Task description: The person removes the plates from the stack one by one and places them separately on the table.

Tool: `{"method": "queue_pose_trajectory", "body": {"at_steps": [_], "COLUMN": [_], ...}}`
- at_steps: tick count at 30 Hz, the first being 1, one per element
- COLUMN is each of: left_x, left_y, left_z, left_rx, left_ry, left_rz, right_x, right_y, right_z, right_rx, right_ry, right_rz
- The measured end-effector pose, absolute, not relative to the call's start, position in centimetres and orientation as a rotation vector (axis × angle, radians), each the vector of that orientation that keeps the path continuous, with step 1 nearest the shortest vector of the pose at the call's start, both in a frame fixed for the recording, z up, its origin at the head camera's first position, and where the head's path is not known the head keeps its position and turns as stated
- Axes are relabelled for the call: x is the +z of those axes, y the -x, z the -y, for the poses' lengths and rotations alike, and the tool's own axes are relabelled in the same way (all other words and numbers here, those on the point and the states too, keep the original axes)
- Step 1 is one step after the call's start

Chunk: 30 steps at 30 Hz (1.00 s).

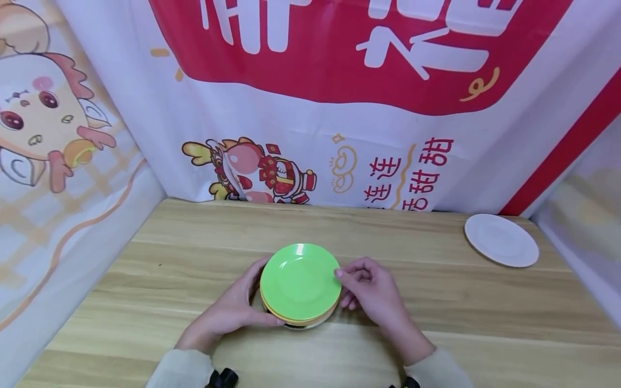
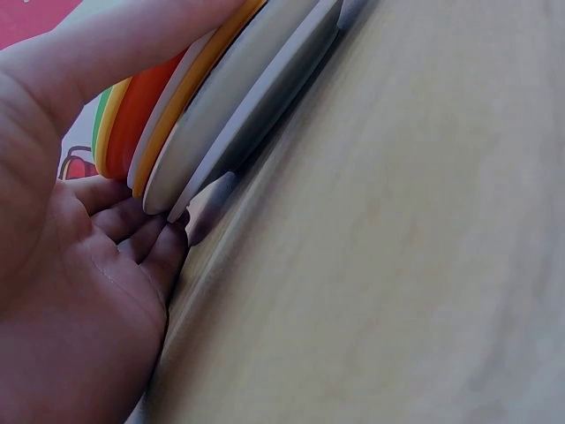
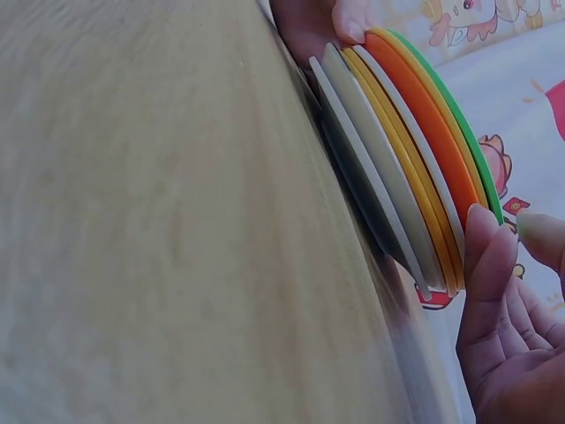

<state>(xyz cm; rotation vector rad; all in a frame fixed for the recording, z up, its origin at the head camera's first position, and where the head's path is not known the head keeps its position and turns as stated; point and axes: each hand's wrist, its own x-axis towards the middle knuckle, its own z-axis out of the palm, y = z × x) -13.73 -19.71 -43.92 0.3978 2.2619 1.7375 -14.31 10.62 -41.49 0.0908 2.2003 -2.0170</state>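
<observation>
A stack of several small plates stands on the wooden table in front of me, topped by a green plate (image 1: pixel 301 283). Beneath it, the right wrist view shows yellow and orange plates (image 3: pixel 433 132), then white and cream plates (image 3: pixel 357 119) lower down. My left hand (image 1: pixel 235 304) holds the stack from the left, thumb along the near side and fingers round the far side. At the right rim, my right hand (image 1: pixel 375 291) pinches the green plate's edge, thumb on top and index finger below, close against the edges of the upper plates.
A single white plate (image 1: pixel 502 240) lies at the back right of the wooden table (image 1: pixel 194 237). Behind the table hangs a red and white printed cloth (image 1: pixel 315 118), and another patterned cloth (image 1: pixel 97 215) covers the left side.
</observation>
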Motion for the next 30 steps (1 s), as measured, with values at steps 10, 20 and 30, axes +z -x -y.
{"method": "queue_pose_trajectory", "body": {"at_steps": [10,20,30], "left_x": [-44.27,-44.07,-44.18], "left_y": [13.63,13.9,13.77], "left_z": [19.75,19.37,19.63], "left_rx": [1.718,1.725,1.707], "left_ry": [-0.387,-0.407,-0.404], "left_rz": [-2.293,-2.272,-2.304], "right_x": [-41.45,-40.97,-41.15], "right_y": [14.25,14.51,14.61], "right_z": [-10.49,-10.46,-10.19], "right_rx": [-1.995,-1.982,-1.973], "right_ry": [-0.09,-0.125,-0.121], "right_rz": [-2.213,-2.262,-2.246]}}
